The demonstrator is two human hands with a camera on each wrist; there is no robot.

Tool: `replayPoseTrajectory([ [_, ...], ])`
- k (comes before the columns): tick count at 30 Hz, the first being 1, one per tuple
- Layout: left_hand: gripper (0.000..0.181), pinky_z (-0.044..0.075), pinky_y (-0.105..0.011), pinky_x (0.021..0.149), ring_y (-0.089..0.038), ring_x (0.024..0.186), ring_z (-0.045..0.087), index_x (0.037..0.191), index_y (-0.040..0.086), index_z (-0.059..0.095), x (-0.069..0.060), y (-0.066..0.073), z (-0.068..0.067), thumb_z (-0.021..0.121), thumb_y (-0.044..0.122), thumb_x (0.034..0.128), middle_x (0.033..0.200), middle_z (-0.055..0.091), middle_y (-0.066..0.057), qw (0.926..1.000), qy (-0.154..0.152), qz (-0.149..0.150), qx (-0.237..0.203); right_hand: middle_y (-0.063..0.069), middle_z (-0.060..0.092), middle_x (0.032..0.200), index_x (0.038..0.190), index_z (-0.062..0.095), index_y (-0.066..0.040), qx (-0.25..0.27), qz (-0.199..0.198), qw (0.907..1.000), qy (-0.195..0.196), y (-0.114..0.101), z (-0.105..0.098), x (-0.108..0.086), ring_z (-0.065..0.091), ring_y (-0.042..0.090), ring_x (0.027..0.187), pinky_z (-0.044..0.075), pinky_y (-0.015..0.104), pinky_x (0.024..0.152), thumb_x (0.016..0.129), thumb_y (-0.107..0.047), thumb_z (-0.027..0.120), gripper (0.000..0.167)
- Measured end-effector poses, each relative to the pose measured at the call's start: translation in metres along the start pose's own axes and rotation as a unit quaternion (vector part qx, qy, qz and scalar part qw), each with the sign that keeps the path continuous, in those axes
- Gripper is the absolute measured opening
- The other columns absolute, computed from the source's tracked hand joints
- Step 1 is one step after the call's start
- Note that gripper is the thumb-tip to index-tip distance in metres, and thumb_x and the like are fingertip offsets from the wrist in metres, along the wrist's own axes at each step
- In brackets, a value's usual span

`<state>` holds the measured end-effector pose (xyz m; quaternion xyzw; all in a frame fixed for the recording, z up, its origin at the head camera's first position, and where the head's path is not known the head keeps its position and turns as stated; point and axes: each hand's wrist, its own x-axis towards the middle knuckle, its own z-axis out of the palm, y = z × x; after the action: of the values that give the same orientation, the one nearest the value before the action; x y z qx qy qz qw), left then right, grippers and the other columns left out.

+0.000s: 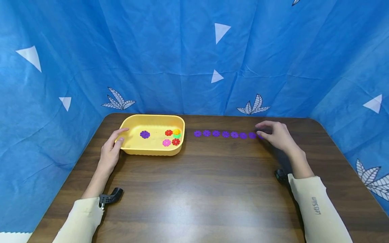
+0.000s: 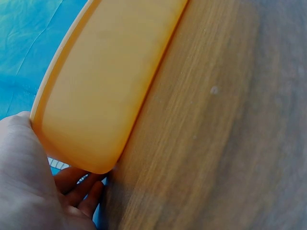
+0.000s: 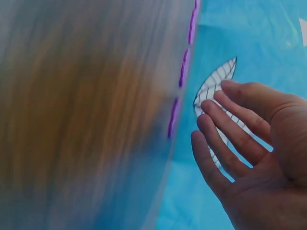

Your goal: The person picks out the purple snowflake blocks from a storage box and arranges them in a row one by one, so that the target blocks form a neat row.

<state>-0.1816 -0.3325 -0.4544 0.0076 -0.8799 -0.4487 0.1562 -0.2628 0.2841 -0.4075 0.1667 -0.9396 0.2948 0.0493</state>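
My left hand (image 1: 110, 153) grips the left end of a yellow plastic tray (image 1: 152, 152); in the left wrist view the thumb lies at the tray wall (image 2: 96, 96) and the other fingers are below its corner. Inside the tray, a purple flower-shaped disc (image 1: 145, 134) lies left of centre. My right hand (image 1: 279, 135) hovers at the right end of a row of purple notched discs (image 1: 225, 134), partly covering the last one. The right wrist view shows that hand (image 3: 254, 139) with loosely bent fingers and nothing between them, apart from the nearest purple disc (image 3: 173, 117).
At the tray's right side are red discs (image 1: 176, 142), a pink disc (image 1: 166, 142), a yellow disc (image 1: 176, 132) and a green disc (image 1: 177, 136). A blue curtain (image 1: 197, 50) hangs behind the brown wooden table (image 1: 194, 189).
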Motion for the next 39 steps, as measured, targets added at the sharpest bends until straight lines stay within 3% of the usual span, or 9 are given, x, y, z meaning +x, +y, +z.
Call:
replayPoseTrajectory([
  [11,0.039,0.035,-0.061,0.119,-0.038,0.146,0.046,0.149,0.020,0.058,-0.001,0.002,0.000,0.046,0.023,0.1130,0.158,0.053,-0.016,1.0000,0.000,0.003,0.001,0.016,0.075,0.125,0.124,0.074,-0.005,0.019,-0.028,0.9994,0.009,-0.048,0.027,0.028,0.069,0.038,0.119,0.054,0.058,0.100,0.098,-0.021,0.076,0.031],
  [20,0.039,0.035,-0.064,0.119,-0.039,0.147,0.044,0.150,0.021,0.057,0.001,-0.001,0.000,0.044,0.024,0.1130,0.159,0.051,-0.016,1.0000,-0.001,0.005,0.001,0.012,0.075,0.127,0.128,0.072,-0.009,0.062,-0.062,0.9960,-0.014,-0.096,0.057,0.052,0.068,0.032,0.122,0.054,0.053,0.102,0.097,-0.031,0.078,0.039],
  [31,0.039,0.036,-0.059,0.119,-0.036,0.147,0.046,0.150,0.020,0.058,-0.001,-0.001,-0.002,0.044,0.024,0.1128,0.158,0.053,-0.013,0.9999,0.006,0.007,0.004,0.011,0.078,0.118,0.126,0.071,-0.007,0.104,-0.102,0.9891,-0.022,-0.153,0.096,0.074,0.073,0.028,0.112,0.058,0.046,0.101,0.099,-0.022,0.076,0.032],
  [39,0.039,0.036,-0.061,0.119,-0.036,0.145,0.046,0.149,0.021,0.058,-0.001,0.000,0.000,0.044,0.025,0.1129,0.157,0.053,-0.013,1.0000,0.004,0.003,-0.002,0.008,0.078,0.116,0.123,0.073,-0.007,0.122,-0.114,0.9859,-0.001,-0.188,0.115,0.084,0.072,0.024,0.112,0.057,0.043,0.102,0.099,-0.019,0.076,0.028],
])
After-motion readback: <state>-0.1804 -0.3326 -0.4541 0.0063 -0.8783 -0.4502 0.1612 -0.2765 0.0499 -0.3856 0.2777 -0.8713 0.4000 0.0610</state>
